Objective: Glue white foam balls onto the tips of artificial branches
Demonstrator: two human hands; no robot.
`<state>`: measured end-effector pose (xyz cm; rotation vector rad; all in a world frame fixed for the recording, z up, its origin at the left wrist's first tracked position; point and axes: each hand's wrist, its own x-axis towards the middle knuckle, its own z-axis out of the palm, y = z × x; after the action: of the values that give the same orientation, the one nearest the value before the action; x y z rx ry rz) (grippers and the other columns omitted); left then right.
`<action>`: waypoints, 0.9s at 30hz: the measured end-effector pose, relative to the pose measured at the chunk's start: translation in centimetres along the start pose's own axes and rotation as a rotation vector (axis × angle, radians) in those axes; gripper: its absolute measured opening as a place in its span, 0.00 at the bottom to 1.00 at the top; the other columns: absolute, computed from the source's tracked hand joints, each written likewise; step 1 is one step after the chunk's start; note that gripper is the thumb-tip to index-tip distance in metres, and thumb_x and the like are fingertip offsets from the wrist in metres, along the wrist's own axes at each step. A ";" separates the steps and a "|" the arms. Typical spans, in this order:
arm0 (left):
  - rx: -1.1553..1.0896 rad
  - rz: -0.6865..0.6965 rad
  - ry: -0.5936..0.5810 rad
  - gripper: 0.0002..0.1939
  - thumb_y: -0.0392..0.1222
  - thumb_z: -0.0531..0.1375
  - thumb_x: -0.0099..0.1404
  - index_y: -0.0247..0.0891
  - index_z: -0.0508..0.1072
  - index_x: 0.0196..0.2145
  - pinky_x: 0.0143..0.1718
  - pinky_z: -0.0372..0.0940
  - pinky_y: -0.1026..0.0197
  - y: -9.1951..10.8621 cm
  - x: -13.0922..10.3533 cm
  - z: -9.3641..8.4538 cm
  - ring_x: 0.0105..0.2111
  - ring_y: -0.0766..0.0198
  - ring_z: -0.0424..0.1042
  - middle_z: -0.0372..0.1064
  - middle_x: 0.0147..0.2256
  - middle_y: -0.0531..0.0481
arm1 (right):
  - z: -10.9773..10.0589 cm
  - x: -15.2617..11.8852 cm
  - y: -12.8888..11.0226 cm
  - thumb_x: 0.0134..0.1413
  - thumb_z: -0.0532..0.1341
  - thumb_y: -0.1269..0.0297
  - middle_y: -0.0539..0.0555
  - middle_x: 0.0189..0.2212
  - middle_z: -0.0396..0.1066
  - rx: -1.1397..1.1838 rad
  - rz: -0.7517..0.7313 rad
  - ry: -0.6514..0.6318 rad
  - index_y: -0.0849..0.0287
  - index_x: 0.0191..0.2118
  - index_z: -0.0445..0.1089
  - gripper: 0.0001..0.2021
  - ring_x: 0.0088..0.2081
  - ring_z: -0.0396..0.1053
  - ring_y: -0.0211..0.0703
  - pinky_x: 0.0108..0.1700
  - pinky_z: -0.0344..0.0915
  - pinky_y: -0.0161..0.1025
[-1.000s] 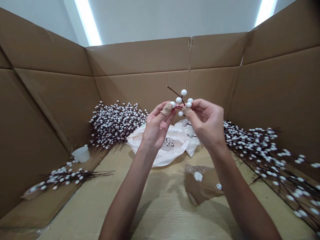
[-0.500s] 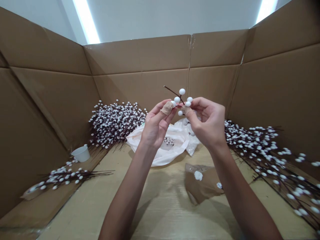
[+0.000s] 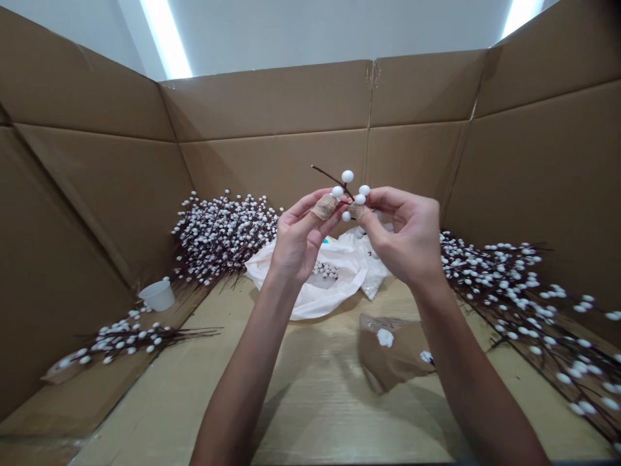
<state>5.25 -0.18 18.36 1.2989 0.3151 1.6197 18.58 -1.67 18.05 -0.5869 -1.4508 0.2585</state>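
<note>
Berry twig (image 3: 330, 174) pinched between both hands
Right hand (image 3: 411, 236) grips its stem; left hand (image 3: 299, 241) pinches a side shoot, near the white bag (image 3: 315, 305).

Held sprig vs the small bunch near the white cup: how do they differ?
- Count: the held sprig shows only a few white balls; the small bunch has many.
- Place: the held sprig is up between the left hand and right hand; the small bunch lies on cardboard.
Shared: white balls, dark thin stems.
</note>
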 end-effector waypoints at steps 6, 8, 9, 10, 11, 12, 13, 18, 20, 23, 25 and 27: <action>-0.013 0.009 -0.028 0.07 0.36 0.66 0.54 0.36 0.76 0.33 0.56 0.65 0.52 -0.5 0.0 -0.2 0.47 0.55 0.74 0.77 0.35 0.49 | 0.0 0.1 0.1 0.50 0.63 0.66 0.51 0.27 0.73 -0.018 -0.014 0.016 0.59 0.29 0.73 0.03 0.30 0.69 0.40 0.36 0.67 0.40; -0.021 0.018 -0.040 0.07 0.35 0.67 0.53 0.36 0.77 0.33 0.54 0.66 0.53 -0.5 0.0 -0.1 0.45 0.56 0.75 0.77 0.34 0.50 | 0.0 0.1 0.1 0.50 0.63 0.67 0.51 0.27 0.73 -0.030 -0.023 0.027 0.59 0.28 0.73 0.03 0.30 0.69 0.40 0.36 0.67 0.39; -0.021 0.022 -0.043 0.07 0.35 0.67 0.53 0.36 0.77 0.32 0.54 0.66 0.53 -0.6 0.0 -0.1 0.43 0.57 0.76 0.77 0.34 0.50 | 0.0 0.1 0.1 0.50 0.63 0.67 0.51 0.26 0.73 -0.036 -0.028 0.032 0.59 0.28 0.73 0.03 0.30 0.69 0.40 0.35 0.66 0.39; -0.021 0.026 -0.045 0.07 0.35 0.67 0.53 0.36 0.77 0.32 0.53 0.67 0.54 -0.6 0.0 -0.1 0.43 0.58 0.76 0.78 0.34 0.51 | 0.0 0.1 0.1 0.50 0.62 0.68 0.50 0.26 0.73 -0.043 -0.033 0.035 0.59 0.28 0.72 0.03 0.29 0.69 0.39 0.35 0.66 0.39; -0.019 0.029 -0.043 0.07 0.35 0.67 0.53 0.36 0.78 0.32 0.52 0.67 0.55 -0.6 0.0 -0.1 0.42 0.59 0.76 0.78 0.34 0.50 | 0.0 0.1 0.1 0.50 0.62 0.68 0.50 0.26 0.72 -0.052 -0.038 0.038 0.60 0.28 0.72 0.03 0.29 0.69 0.39 0.35 0.66 0.39; -0.018 0.029 -0.041 0.07 0.35 0.68 0.52 0.36 0.78 0.32 0.52 0.67 0.56 -0.6 0.0 0.0 0.41 0.59 0.77 0.78 0.33 0.50 | 0.1 0.0 0.1 0.50 0.62 0.69 0.50 0.26 0.72 -0.062 -0.043 0.041 0.60 0.28 0.72 0.03 0.29 0.68 0.39 0.34 0.66 0.38; -0.019 0.027 -0.037 0.07 0.35 0.68 0.52 0.36 0.78 0.32 0.51 0.68 0.57 -0.6 0.0 0.0 0.40 0.60 0.77 0.78 0.33 0.51 | 0.1 0.0 0.1 0.49 0.62 0.69 0.50 0.25 0.72 -0.072 -0.048 0.044 0.60 0.28 0.72 0.03 0.28 0.68 0.38 0.34 0.66 0.38; -0.029 -0.002 -0.022 0.05 0.34 0.68 0.52 0.37 0.79 0.30 0.47 0.69 0.61 -0.7 0.2 -0.1 0.36 0.64 0.77 0.78 0.31 0.52 | 0.2 0.0 0.2 0.48 0.61 0.72 0.50 0.25 0.72 -0.109 -0.076 0.057 0.61 0.28 0.72 0.03 0.28 0.69 0.38 0.34 0.66 0.38; -0.028 -0.015 -0.022 0.05 0.34 0.67 0.53 0.37 0.79 0.30 0.47 0.69 0.61 -0.8 0.3 -0.2 0.36 0.64 0.77 0.78 0.31 0.51 | 0.1 -0.1 0.2 0.48 0.61 0.72 0.50 0.25 0.72 -0.115 -0.084 0.058 0.61 0.28 0.72 0.03 0.28 0.69 0.38 0.34 0.66 0.38; -0.047 -0.020 -0.032 0.04 0.34 0.67 0.53 0.36 0.79 0.30 0.46 0.69 0.62 -1.0 0.3 -0.2 0.35 0.65 0.77 0.78 0.31 0.51 | 0.2 -0.1 0.2 0.49 0.60 0.72 0.50 0.25 0.72 -0.119 -0.089 0.057 0.61 0.28 0.72 0.03 0.28 0.69 0.38 0.34 0.66 0.38; -0.052 -0.017 -0.031 0.04 0.33 0.66 0.54 0.36 0.79 0.30 0.46 0.69 0.62 -1.0 0.2 -0.2 0.35 0.64 0.77 0.78 0.31 0.51 | 0.2 -0.1 0.3 0.49 0.60 0.72 0.50 0.25 0.72 -0.122 -0.090 0.059 0.61 0.29 0.72 0.04 0.28 0.69 0.38 0.33 0.66 0.38; -0.034 -0.015 -0.012 0.03 0.34 0.66 0.54 0.36 0.79 0.30 0.47 0.69 0.60 -1.0 0.2 -0.1 0.36 0.64 0.77 0.78 0.31 0.51 | 0.3 -0.2 0.3 0.49 0.60 0.72 0.50 0.25 0.72 -0.127 -0.091 0.060 0.61 0.29 0.72 0.04 0.28 0.69 0.38 0.33 0.66 0.38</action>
<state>5.71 0.48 17.73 1.2770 0.2882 1.5977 18.32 -1.47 17.78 -0.6241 -1.4387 0.0765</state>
